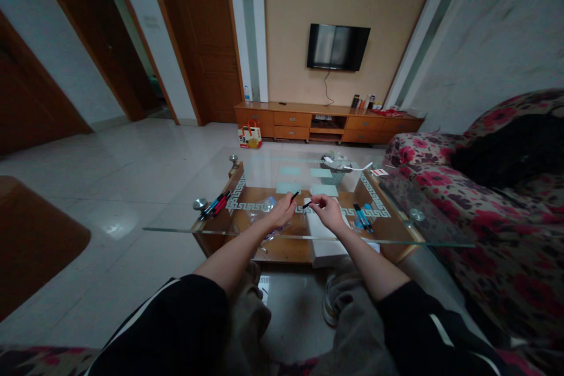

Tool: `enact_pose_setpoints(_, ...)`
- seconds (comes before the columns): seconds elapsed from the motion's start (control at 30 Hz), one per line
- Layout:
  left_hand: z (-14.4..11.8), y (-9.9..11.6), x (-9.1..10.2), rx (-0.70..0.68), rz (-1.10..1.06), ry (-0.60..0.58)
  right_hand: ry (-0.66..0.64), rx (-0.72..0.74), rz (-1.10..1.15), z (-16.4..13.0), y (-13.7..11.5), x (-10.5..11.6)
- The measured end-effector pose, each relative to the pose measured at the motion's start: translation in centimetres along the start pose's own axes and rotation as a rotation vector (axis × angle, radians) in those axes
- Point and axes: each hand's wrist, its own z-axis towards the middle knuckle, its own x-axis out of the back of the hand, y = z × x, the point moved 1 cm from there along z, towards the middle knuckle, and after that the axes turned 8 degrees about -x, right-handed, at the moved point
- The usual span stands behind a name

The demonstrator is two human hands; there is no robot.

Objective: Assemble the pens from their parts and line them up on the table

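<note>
My left hand [281,210] pinches a thin black pen [294,195] that points up and to the right. A short black piece, perhaps a pen cap [307,205], is held between the fingers of my right hand [326,211]. Both hands hover close together over the glass-topped coffee table [185,228]. A bunch of red, blue and black pens [215,204] lies on the glass to the left. Two or three blue and black pens [362,217] rest on the glass right of my right hand. A white box [324,247] sits under my right wrist.
A floral sofa [497,217] runs along the right. Far across the tiled floor stand a wooden TV cabinet [326,123], a wall TV [338,47] and a paper bag [249,135]. A glass bowl [335,165] sits at the table's far end. A dark wooden piece [30,241] is at left.
</note>
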Motion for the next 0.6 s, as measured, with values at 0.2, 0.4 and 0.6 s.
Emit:
enact_pose_setpoints(0.2,-0.3,0.9,-0.1,-0.097,-0.085,-0.022,-0.021,-0.007,0.047,-0.4,-0.7,-0.8)
enact_pose_setpoints(0.4,-0.2,1.3,0.1,-0.098,-0.065,-0.02,-0.017,-0.037,0.083,-0.3,-0.7,-0.8)
enact_pose_setpoints(0.6,-0.2,1.2,0.2,-0.073,-0.049,-0.027,0.029,-0.063,0.056,-0.3,-0.5,-0.3)
